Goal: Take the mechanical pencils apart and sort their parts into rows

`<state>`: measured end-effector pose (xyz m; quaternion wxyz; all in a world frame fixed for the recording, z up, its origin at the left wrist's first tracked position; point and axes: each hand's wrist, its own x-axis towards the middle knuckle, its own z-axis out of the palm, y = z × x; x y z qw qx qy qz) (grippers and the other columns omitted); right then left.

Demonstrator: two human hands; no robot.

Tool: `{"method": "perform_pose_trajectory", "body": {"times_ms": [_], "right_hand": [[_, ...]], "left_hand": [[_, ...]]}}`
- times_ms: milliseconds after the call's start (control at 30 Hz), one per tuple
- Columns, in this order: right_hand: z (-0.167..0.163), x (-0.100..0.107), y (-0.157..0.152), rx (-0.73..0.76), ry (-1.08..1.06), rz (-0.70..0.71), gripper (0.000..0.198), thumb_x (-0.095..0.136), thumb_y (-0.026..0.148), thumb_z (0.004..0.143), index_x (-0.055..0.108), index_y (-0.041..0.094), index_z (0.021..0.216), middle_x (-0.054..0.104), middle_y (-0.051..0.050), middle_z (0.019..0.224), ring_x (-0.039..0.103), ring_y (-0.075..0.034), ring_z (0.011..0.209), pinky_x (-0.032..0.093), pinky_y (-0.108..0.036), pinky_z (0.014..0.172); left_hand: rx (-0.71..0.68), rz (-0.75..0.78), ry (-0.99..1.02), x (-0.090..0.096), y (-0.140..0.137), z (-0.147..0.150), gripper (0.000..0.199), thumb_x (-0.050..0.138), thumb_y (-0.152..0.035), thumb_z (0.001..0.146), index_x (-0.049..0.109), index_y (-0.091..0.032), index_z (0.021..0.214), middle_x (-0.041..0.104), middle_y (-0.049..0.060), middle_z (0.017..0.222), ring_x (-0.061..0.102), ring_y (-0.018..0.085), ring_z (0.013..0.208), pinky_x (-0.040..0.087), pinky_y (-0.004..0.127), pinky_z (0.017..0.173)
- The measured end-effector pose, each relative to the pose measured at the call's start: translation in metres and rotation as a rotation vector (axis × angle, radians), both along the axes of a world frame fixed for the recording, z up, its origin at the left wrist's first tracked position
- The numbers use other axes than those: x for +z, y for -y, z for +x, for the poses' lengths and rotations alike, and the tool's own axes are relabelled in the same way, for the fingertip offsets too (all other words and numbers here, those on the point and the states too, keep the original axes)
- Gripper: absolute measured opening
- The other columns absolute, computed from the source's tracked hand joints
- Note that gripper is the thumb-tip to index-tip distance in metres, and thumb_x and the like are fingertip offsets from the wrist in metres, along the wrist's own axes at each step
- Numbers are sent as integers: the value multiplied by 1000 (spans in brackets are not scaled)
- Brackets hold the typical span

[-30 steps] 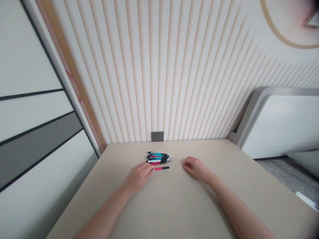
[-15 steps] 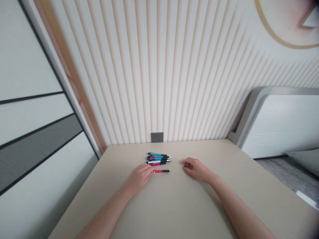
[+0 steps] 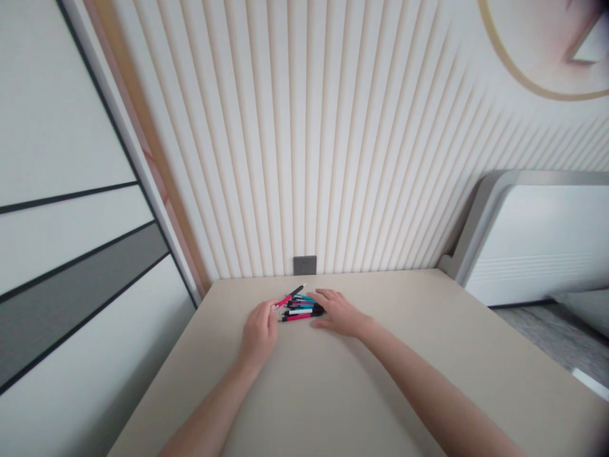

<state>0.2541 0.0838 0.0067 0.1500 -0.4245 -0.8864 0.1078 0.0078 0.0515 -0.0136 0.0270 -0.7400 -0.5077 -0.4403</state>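
Observation:
Between my left thumb and fingers is a red and black pen (image 3: 284,301), tilted with its tip up and to the right. My left hand (image 3: 260,329) is closed on its lower end, just left of the pile. Several pens (image 3: 301,311) in blue, white, red and black lie bunched side by side on the table. My right hand (image 3: 339,311) rests over their right ends with fingers apart, covering the tips. It touches the bunch or nearly so; I cannot tell whether it grips any pen.
The pens lie on a beige table (image 3: 304,393) set against a ribbed wall. A dark wall socket (image 3: 305,264) sits just above the table's back edge. A white cabinet (image 3: 85,330) stands at the left, and a bed headboard (image 3: 537,235) at the right.
My left hand has lifted the red pen off the table and tilted it up, moving slightly away from me. My right hand has moved left onto the pens' right ends.

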Motion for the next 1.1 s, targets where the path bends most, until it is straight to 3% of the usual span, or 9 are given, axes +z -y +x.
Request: {"method": "perform_pose_trajectory", "body": {"times_ms": [67, 133, 333, 433, 567, 833, 967, 1100], "right_hand": [[-13, -8, -10, -7, 7, -66, 82, 66, 47, 82, 27, 26, 150, 41, -15, 146, 39, -33, 133, 32, -45, 107], [-21, -18, -18, 13, 7, -69, 74, 60, 42, 88, 25, 25, 151, 44, -16, 144, 42, -32, 131, 34, -44, 106], [-24, -36, -34, -37, 71, 40, 48, 55, 30, 93, 45, 31, 140, 55, -11, 133, 50, -28, 122, 40, -42, 101], [-21, -35, -43, -40, 88, 70, 44, 54, 25, 93, 49, 27, 137, 57, -12, 132, 51, -27, 120, 41, -42, 99], [-18, -33, -50, 84, 70, 128, 40, 52, 24, 94, 51, 24, 134, 55, -11, 133, 48, -25, 124, 39, -41, 103], [-15, -21, -49, 137, 79, 145, 45, 52, 34, 95, 47, 24, 138, 52, -12, 139, 46, -25, 129, 35, -42, 108], [4, -4, -35, 48, 36, 168, 51, 58, 35, 91, 46, 23, 139, 50, -13, 140, 44, -27, 131, 33, -43, 109], [26, 5, 0, -125, -128, 159, 41, 49, 36, 95, 51, 24, 135, 56, -13, 132, 50, -27, 123, 39, -45, 104]], "left_hand": [[14, -12, 14, 0, 0, -1, 27, 31, -26, 100, 57, -18, 100, 67, 7, 91, 64, 21, 86, 51, 35, 79], [12, -12, 19, 0, 2, 0, 27, 31, -26, 99, 57, -19, 101, 68, 7, 91, 65, 21, 86, 52, 35, 78], [-3, -20, 15, 0, 4, 2, 27, 33, -24, 98, 59, -19, 102, 68, 7, 93, 65, 22, 88, 52, 36, 79], [-14, -34, 12, -1, 4, 2, 27, 33, -25, 98, 59, -19, 101, 68, 7, 92, 65, 22, 88, 53, 36, 79], [-26, -52, 5, -1, 3, 2, 27, 33, -25, 98, 60, -19, 100, 68, 7, 91, 65, 21, 86, 53, 34, 77], [-41, -89, -40, -2, 2, 1, 29, 31, -24, 99, 59, -19, 98, 68, 7, 89, 65, 21, 86, 52, 35, 77], [-69, -111, -32, -1, 3, 0, 29, 32, -25, 99, 60, -18, 98, 68, 7, 90, 65, 21, 88, 52, 35, 79], [-219, -110, -70, 1, 6, 3, 27, 36, -26, 100, 62, -20, 103, 67, 6, 93, 63, 20, 89, 52, 33, 80]]}}
